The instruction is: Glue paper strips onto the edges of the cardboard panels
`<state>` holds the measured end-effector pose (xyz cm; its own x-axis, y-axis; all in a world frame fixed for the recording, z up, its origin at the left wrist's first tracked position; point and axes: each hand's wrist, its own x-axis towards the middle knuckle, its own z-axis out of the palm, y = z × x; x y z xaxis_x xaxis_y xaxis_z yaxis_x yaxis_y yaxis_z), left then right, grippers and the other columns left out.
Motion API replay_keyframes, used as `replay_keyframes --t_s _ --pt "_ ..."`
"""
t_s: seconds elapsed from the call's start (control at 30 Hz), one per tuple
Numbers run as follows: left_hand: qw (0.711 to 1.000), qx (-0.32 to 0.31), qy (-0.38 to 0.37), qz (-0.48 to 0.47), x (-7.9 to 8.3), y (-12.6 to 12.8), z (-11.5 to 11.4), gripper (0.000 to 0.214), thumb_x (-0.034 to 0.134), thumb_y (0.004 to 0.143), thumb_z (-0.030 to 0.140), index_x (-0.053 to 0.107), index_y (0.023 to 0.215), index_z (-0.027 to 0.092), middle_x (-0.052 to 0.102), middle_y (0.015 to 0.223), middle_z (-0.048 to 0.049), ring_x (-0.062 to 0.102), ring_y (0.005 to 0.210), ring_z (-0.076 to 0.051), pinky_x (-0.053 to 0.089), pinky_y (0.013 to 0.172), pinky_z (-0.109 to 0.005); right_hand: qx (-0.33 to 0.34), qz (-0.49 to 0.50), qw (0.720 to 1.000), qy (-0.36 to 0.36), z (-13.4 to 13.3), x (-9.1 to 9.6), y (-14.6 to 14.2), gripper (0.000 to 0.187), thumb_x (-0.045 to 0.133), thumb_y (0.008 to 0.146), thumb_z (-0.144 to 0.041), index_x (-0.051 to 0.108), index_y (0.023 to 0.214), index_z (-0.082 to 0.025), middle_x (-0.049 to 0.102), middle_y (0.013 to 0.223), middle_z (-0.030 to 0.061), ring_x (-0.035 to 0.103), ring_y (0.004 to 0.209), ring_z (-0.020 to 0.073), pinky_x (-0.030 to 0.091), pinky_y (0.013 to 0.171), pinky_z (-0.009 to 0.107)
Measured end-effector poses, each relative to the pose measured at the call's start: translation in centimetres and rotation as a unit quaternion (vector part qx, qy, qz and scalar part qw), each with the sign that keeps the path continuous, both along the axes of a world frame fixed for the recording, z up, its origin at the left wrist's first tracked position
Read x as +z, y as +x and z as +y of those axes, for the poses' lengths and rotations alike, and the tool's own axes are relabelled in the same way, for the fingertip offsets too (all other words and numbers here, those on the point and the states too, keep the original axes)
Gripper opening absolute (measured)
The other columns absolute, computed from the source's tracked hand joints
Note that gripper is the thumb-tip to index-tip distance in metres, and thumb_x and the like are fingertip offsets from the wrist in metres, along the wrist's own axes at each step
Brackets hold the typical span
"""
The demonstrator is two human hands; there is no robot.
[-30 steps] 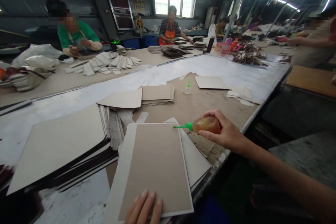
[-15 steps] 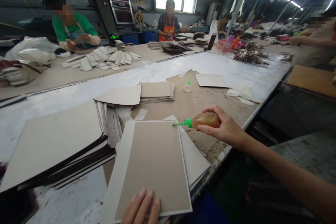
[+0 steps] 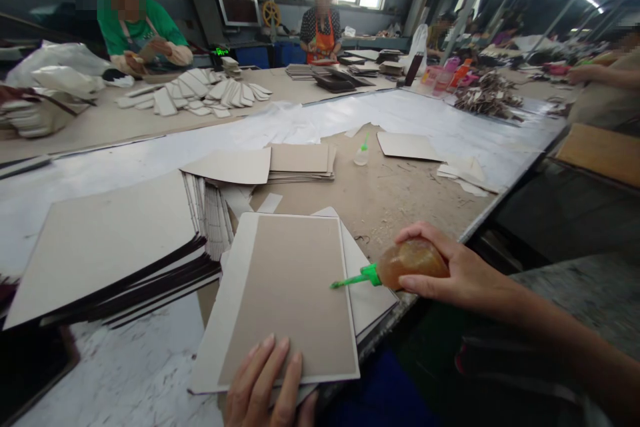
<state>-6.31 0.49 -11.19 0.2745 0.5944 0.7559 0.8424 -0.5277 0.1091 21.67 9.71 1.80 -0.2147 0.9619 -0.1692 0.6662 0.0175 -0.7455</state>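
My right hand (image 3: 457, 273) is wrapped round an amber glue bottle (image 3: 407, 261) whose green nozzle touches the right side of a grey-brown board (image 3: 290, 293). That board lies on a larger white sheet at the table's near edge. My left hand (image 3: 267, 383) presses flat on the board's near edge, fingers stretched out. More white sheets lie under and to the right of the board.
A stack of large boards (image 3: 107, 247) lies to the left. Smaller board piles (image 3: 300, 161), a small glue bottle (image 3: 361, 153) and a loose card (image 3: 407, 145) lie farther out. Other people sit and stand round the long table (image 3: 390, 197). Its right edge drops off beside my arm.
My right hand has drawn the glue bottle nearer along the board's right edge, from the far corner to about halfway down. The left hand stays on the board.
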Motion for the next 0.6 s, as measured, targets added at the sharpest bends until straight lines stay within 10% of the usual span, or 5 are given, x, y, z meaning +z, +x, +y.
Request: replay_keyframes --t_s 0.33,0.6 --pt "0.996 -0.03 -0.079 0.014 1.5 -0.3 -0.7 0.038 0.066 0.069 0.014 0.056 0.105 0.011 0.056 0.11 -0.0148 0.047 0.112 -0.03 0.043 0.09 -0.045 0.064 0.066 0.986 -0.136 -2.4 0.5 0.2 0.041 0.069 0.065 -0.037 0.05 0.101 -0.029 0.06 0.079 -0.0006 0.059 0.066 0.0182 0.049 0.053 0.025" --pt "0.996 -0.037 -0.077 0.012 1.4 -0.2 -0.7 0.037 0.066 0.068 0.013 0.057 0.103 0.011 0.056 0.11 -0.0148 0.048 0.111 -0.03 0.043 0.089 -0.045 0.033 0.0 0.999 -0.022 0.2 -0.4 0.5 0.043 0.068 0.066 -0.044 0.048 0.101 -0.026 0.059 0.082 -0.0004 0.058 0.066 0.017 0.048 0.055 0.025"
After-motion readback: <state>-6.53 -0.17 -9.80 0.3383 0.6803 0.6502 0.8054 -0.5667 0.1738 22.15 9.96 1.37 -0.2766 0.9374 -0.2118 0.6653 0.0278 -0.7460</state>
